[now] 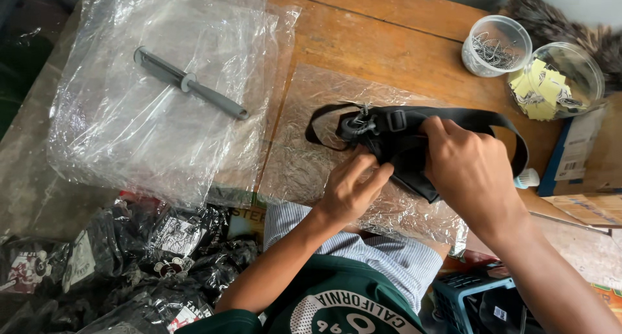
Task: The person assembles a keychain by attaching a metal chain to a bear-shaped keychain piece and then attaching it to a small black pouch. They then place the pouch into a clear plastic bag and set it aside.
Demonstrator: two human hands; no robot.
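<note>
Here, both hands are working on one black strap bag lying on a crinkled clear plastic bag near the middle of the wooden tabletop. The left hand is pinching the bag's lower edge, fingers closed on it; the right hand is gripping its folded body. Toward the left edge, one grey tool is resting on a stack of clear bags. Two clear plastic cups are standing at the far right corner.
</note>
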